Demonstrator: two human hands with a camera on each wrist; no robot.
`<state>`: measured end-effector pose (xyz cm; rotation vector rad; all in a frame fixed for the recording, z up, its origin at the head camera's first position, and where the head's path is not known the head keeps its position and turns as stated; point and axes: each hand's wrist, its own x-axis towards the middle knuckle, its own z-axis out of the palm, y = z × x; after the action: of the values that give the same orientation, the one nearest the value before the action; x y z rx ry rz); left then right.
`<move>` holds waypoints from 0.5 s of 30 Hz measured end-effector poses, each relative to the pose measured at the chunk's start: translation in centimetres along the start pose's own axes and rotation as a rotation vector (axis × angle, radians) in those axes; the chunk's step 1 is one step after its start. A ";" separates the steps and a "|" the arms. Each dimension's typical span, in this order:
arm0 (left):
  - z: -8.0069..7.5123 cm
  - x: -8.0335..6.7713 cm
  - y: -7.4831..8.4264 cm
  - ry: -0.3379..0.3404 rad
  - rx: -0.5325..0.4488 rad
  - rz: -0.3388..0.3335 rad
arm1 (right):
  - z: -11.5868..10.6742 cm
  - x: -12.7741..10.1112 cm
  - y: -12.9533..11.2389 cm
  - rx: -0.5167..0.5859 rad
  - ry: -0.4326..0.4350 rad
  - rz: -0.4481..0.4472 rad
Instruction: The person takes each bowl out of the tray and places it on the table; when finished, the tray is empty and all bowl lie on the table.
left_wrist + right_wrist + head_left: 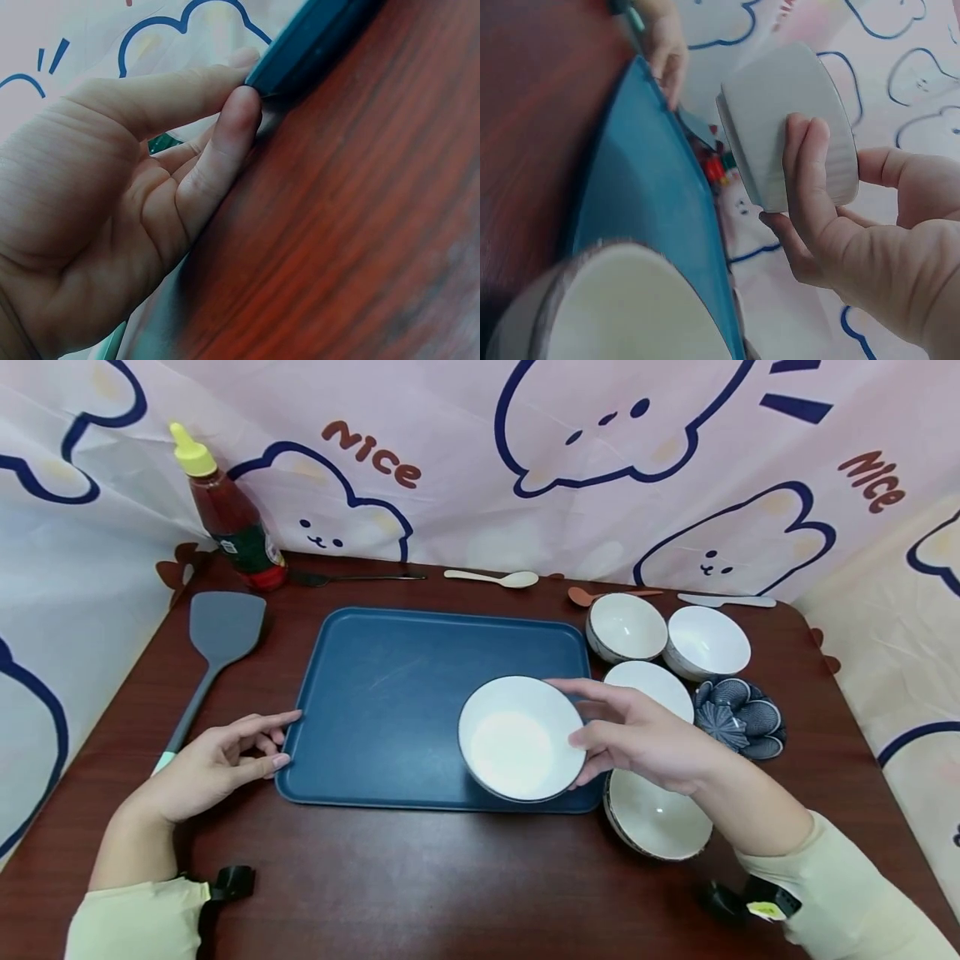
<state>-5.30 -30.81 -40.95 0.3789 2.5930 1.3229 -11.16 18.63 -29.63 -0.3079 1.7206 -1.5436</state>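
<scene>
My right hand [637, 735] holds a white bowl [517, 735] by its right side, above the right part of a blue tray [390, 710]. In the right wrist view the bowl [784, 127] is raised off the tray, its pale outer wall against my fingers. At the tray's left rim is my left hand [217, 764], thumb and fingers pinching the edge. The left wrist view shows the fingertips right at the tray edge [300, 56]. Beneath and beside my right forearm stand more bowls, among them a cream bowl [660, 818] and a white bowl [651, 685].
Behind these are two more bowls [626, 627] and a dark patterned bowl [738, 718]. A grey spatula [221, 627] lies left of the tray, near a red sauce bottle [236, 527]. Along the back lie a black fork [360, 578], a white spoon [495, 578], an orange spoon [585, 597] and a white knife [727, 601].
</scene>
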 end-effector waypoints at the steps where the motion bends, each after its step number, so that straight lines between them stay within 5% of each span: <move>1: 0.0 0.0 0.0 -0.002 -0.003 0.000 | -0.3 -0.5 0.1 0.004 0.006 -0.008; 15: 0.1 0.1 0.2 0.014 0.002 0.005 | -4.3 -6.5 2.3 -0.009 0.048 -0.045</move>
<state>-5.34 -30.56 -40.84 0.3783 2.6067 1.3303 -9.05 26.50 -29.41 -0.3177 1.7692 -1.5879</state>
